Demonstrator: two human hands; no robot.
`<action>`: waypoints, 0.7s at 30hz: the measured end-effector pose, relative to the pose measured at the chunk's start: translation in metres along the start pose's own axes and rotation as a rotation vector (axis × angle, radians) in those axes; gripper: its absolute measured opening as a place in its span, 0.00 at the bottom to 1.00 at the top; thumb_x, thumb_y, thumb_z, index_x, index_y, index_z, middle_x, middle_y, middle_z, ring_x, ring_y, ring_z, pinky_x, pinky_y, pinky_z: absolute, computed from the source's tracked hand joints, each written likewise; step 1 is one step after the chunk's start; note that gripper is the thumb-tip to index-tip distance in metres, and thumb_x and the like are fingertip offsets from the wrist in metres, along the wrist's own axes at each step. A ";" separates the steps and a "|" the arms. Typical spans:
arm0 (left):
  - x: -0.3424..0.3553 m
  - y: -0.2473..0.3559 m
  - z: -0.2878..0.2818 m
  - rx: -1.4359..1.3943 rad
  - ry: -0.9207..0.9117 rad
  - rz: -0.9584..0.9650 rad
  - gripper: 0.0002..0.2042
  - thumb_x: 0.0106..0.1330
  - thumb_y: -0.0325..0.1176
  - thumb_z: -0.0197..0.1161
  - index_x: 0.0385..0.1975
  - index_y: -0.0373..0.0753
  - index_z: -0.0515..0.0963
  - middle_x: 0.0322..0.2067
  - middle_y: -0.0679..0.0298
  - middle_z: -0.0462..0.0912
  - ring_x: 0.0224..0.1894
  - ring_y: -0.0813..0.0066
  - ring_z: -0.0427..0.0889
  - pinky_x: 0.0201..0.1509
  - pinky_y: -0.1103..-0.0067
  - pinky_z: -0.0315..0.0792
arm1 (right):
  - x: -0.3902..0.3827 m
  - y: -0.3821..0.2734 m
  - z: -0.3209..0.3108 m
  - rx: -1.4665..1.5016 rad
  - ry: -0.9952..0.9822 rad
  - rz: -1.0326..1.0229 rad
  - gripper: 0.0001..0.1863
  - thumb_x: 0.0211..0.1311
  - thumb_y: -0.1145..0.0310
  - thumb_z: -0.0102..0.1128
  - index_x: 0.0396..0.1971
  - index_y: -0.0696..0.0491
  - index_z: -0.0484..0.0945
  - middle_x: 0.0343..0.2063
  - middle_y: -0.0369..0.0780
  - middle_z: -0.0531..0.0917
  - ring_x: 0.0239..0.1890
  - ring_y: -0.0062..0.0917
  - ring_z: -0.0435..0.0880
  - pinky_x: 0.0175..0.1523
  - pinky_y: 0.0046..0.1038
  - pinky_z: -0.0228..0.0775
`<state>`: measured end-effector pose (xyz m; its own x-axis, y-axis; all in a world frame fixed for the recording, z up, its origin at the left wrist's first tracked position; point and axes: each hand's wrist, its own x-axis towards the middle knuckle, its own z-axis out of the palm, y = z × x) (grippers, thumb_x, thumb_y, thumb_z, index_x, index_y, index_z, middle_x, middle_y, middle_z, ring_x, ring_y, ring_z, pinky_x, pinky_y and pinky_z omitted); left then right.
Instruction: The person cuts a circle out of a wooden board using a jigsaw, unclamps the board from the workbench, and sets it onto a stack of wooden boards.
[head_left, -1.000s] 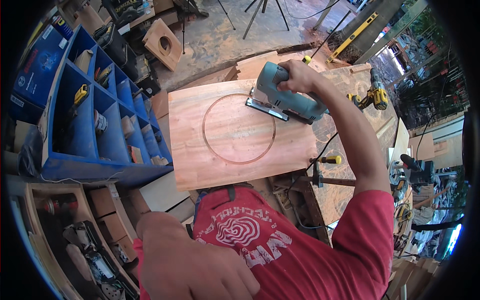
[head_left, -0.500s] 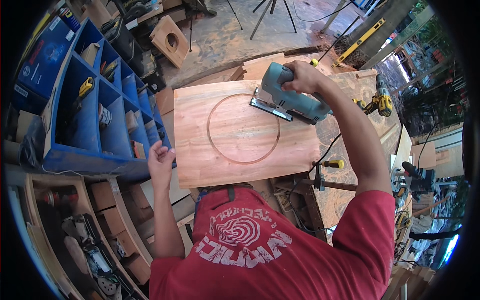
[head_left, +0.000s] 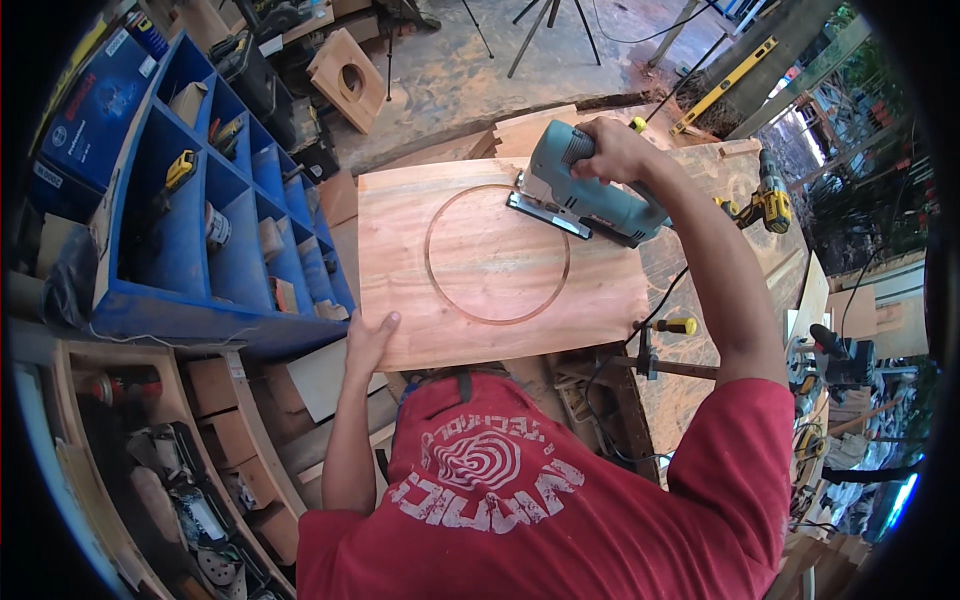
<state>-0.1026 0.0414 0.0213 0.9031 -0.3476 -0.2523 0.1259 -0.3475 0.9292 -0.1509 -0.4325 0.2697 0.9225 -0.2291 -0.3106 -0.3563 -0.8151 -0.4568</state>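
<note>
My right hand [head_left: 615, 152] is closed on the top handle of a teal jigsaw [head_left: 550, 150], whose metal shoe rests on a pale wooden board [head_left: 395, 240] at the upper right of a circular groove [head_left: 430, 285]. My left hand [head_left: 370, 342] grips the board's near left corner, thumb on top and fingers hidden at the edge. A black cord runs down the board's right side, beside a clamp [head_left: 673, 326] with a yellow handle.
A blue compartment shelf [head_left: 160, 300] with tools stands at left, wooden shelving [head_left: 245, 430] below it. The worktable [head_left: 730, 270] extends right, carrying a drill [head_left: 775, 208]. A yellow level [head_left: 725, 85], tripod legs [head_left: 545, 25] and a board with a hole [head_left: 370, 105] are at the back.
My left hand has risen from the lower foreground to the board's left corner and taken hold of it. My right hand stays on the jigsaw; the whole scene sits slightly further right in view.
</note>
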 end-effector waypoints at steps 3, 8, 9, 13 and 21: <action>0.001 -0.002 -0.001 0.013 0.014 0.006 0.31 0.65 0.40 0.78 0.60 0.26 0.74 0.52 0.50 0.86 0.54 0.64 0.86 0.61 0.69 0.78 | 0.004 0.003 -0.002 -0.018 -0.019 -0.002 0.24 0.54 0.67 0.75 0.50 0.62 0.83 0.30 0.44 0.89 0.25 0.27 0.88 0.35 0.33 0.81; 0.000 -0.007 0.000 0.010 0.047 0.009 0.32 0.65 0.39 0.78 0.62 0.26 0.72 0.54 0.50 0.86 0.54 0.64 0.85 0.62 0.69 0.77 | -0.007 0.009 0.000 -0.037 -0.022 0.020 0.22 0.54 0.67 0.74 0.48 0.61 0.83 0.30 0.43 0.89 0.25 0.27 0.88 0.34 0.33 0.81; 0.000 -0.006 0.000 0.015 0.039 0.028 0.32 0.65 0.39 0.78 0.63 0.26 0.72 0.54 0.49 0.85 0.54 0.63 0.85 0.62 0.69 0.77 | -0.010 0.010 0.000 -0.039 -0.016 0.053 0.22 0.54 0.67 0.74 0.48 0.61 0.83 0.30 0.43 0.89 0.26 0.27 0.88 0.34 0.33 0.81; -0.002 -0.003 0.000 0.044 0.020 0.038 0.32 0.66 0.38 0.77 0.64 0.26 0.71 0.54 0.49 0.85 0.55 0.63 0.85 0.62 0.70 0.77 | -0.007 0.003 0.007 -0.022 0.026 0.009 0.25 0.54 0.67 0.74 0.52 0.62 0.83 0.31 0.44 0.89 0.25 0.28 0.88 0.34 0.33 0.82; -0.002 -0.005 0.000 -0.042 0.001 0.027 0.31 0.67 0.40 0.76 0.63 0.28 0.72 0.55 0.50 0.84 0.56 0.64 0.84 0.63 0.70 0.76 | 0.001 -0.006 0.008 -0.034 0.022 0.058 0.27 0.55 0.65 0.75 0.53 0.63 0.83 0.32 0.46 0.90 0.25 0.29 0.89 0.36 0.34 0.83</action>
<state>-0.1050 0.0438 0.0167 0.9067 -0.3556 -0.2270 0.1186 -0.3015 0.9461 -0.1486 -0.4236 0.2655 0.9035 -0.2878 -0.3175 -0.4045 -0.8175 -0.4100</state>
